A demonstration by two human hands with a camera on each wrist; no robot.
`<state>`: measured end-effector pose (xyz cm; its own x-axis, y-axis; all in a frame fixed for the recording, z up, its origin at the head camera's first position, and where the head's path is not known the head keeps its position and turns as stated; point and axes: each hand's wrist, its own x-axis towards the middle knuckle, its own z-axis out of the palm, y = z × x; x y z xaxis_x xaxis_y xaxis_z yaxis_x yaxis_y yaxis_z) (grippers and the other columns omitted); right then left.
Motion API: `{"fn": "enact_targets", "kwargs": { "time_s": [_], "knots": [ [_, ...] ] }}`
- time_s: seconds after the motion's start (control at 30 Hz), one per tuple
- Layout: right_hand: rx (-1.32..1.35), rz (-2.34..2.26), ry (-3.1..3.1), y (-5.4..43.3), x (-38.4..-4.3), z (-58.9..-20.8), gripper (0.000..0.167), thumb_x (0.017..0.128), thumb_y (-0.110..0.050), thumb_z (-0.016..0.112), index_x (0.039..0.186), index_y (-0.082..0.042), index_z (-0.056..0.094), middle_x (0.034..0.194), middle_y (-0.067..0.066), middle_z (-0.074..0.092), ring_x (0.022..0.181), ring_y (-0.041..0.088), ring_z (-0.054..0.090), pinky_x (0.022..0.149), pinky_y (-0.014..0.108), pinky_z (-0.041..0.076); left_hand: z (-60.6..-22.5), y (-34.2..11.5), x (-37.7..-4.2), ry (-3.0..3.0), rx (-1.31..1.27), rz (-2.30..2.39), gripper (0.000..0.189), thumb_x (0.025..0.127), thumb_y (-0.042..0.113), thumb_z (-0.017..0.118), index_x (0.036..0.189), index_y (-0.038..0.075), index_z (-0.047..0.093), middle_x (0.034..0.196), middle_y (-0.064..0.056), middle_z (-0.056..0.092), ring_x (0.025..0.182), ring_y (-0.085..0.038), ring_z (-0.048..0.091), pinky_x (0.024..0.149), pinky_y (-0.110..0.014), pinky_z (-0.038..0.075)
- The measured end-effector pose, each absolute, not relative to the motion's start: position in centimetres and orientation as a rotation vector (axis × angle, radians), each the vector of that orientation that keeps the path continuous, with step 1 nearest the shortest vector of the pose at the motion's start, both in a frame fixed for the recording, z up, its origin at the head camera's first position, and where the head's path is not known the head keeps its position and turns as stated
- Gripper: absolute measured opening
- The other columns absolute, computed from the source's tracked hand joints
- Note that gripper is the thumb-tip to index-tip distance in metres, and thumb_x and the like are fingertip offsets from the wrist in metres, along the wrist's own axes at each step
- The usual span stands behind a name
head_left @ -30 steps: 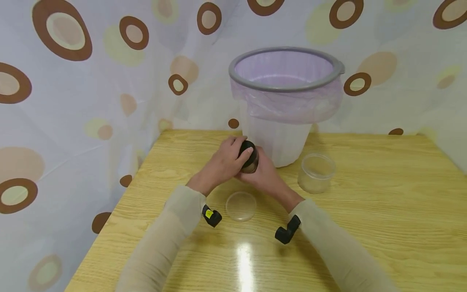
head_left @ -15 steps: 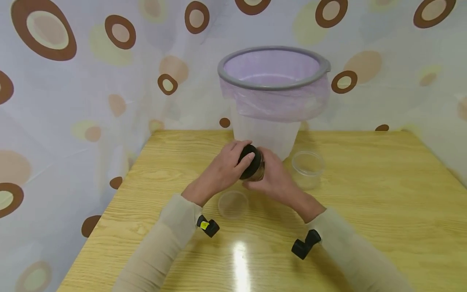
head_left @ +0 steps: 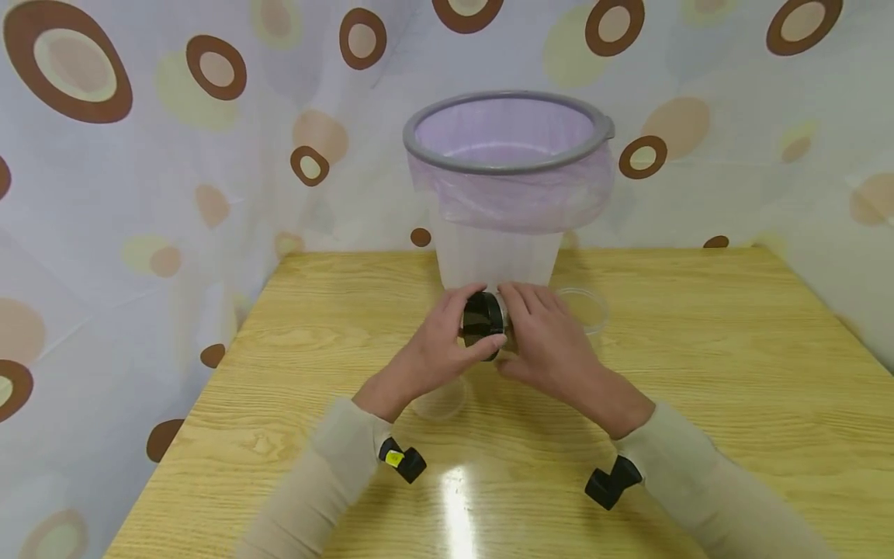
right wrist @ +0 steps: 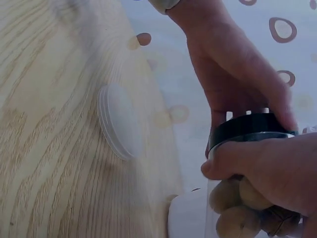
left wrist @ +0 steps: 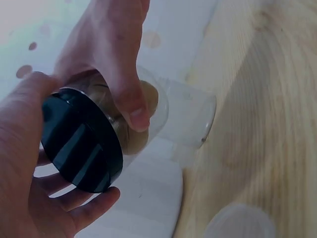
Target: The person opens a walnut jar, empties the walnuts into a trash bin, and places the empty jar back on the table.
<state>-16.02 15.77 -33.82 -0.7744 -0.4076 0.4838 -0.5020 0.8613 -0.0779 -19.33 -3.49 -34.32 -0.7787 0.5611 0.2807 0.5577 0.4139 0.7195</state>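
Note:
A clear jar [left wrist: 161,106] with a black lid [head_left: 482,318] is tilted on its side between my two hands, the lid facing left. Round tan and brown pieces [right wrist: 237,221] show through its wall. My left hand [head_left: 436,338] holds the lid, with the thumb at its near edge and the fingers around the far side. My right hand [head_left: 555,341] grips the jar's body just behind the lid, thumb on the near side. In the head view the right hand covers most of the jar body.
Behind my hands stands a white bin [head_left: 489,252] with a grey rim [head_left: 510,167] and a purple liner [head_left: 517,206]. A clear round lid [head_left: 438,400] lies on the wooden table [head_left: 698,404]. A clear tub [head_left: 592,310] stands behind my right hand.
The jar has turned from nearly upright to lying sideways, its lid swinging left. My right hand has moved right and rolled over the jar's body. The head view has shifted slightly right.

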Motion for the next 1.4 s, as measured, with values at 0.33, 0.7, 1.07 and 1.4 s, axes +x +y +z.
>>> {"fn": "enact_targets", "kwargs": {
  "time_s": [0.33, 0.7, 1.07, 1.4],
  "knots": [
    [0.619, -0.039, -2.564, 16.4, -14.7, -33.4, 0.101, 0.061, -0.027, 0.093, 0.142, 0.004, 0.042, 0.141, 0.023, 0.051, 0.134, 0.04, 0.045, 0.113, 0.055, 0.035, -36.0, -1.6, -17.8, 2.506, 0.897, 1.665, 0.073, 0.09, 0.026, 0.071, 0.151, 0.012, 0.033, 0.143, -0.007, 0.043, 0.129, -0.023, 0.047, 0.097, -0.04, 0.053],
    [0.657, -0.039, -2.396, 16.8, -14.5, -34.0, 0.086, 0.058, -0.022, 0.09, 0.131, 0.003, 0.052, 0.119, 0.021, 0.06, 0.114, 0.039, 0.055, 0.107, 0.054, 0.041, -36.8, -1.0, -17.3, 2.471, 0.927, 1.698, 0.076, 0.092, 0.026, 0.069, 0.154, 0.016, 0.027, 0.153, -0.008, 0.032, 0.136, -0.024, 0.041, 0.102, -0.04, 0.05],
    [0.673, 0.041, -2.474, 17.0, -14.5, -34.0, 0.08, 0.058, -0.026, 0.087, 0.124, 0.003, 0.053, 0.112, 0.019, 0.06, 0.105, 0.038, 0.057, 0.096, 0.05, 0.046, -37.6, -0.2, -17.3, 2.874, 1.219, 1.37, 0.082, 0.099, 0.066, 0.023, 0.151, 0.003, 0.025, 0.147, -0.019, 0.034, 0.131, -0.029, 0.041, 0.107, -0.045, 0.043],
    [0.666, 0.059, -2.493, 16.6, -14.5, -34.1, 0.083, 0.057, -0.031, 0.088, 0.125, 0.002, 0.053, 0.114, 0.019, 0.062, 0.106, 0.037, 0.059, 0.095, 0.049, 0.047, -38.7, 1.4, -17.1, 3.13, 1.179, 1.449, 0.068, 0.105, 0.054, 0.015, 0.139, -0.001, 0.036, 0.128, -0.018, 0.042, 0.108, -0.027, 0.046, 0.085, -0.036, 0.051]
  ]
}}
